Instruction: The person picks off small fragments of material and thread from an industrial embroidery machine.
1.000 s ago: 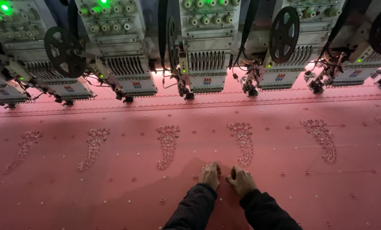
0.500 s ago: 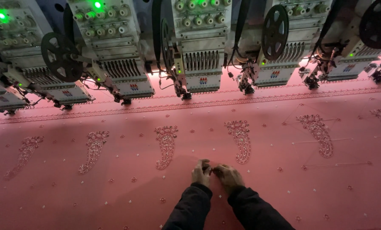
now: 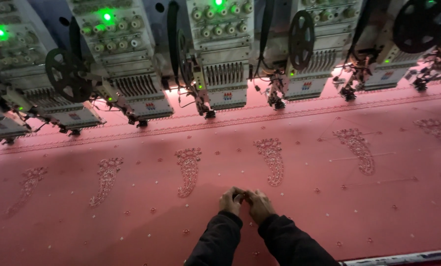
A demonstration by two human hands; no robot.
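My left hand (image 3: 230, 201) and my right hand (image 3: 260, 205) meet fingertip to fingertip on the pink fabric (image 3: 131, 226), in dark sleeves. The fingers of both pinch at a tiny spot between them; what they pinch is too small to make out. They lie just below and between two embroidered paisley motifs, one to the left (image 3: 188, 170) and one to the right (image 3: 271, 159).
A row of embroidery machine heads (image 3: 220, 64) with green lamps and black reels (image 3: 65, 75) hangs over the far edge of the fabric. More paisley motifs (image 3: 357, 149) run across the cloth. A frame edge (image 3: 402, 257) shows at bottom right.
My hands have drawn together from resting flat and apart to touching at the fingertips. The view has shifted a little to the right.
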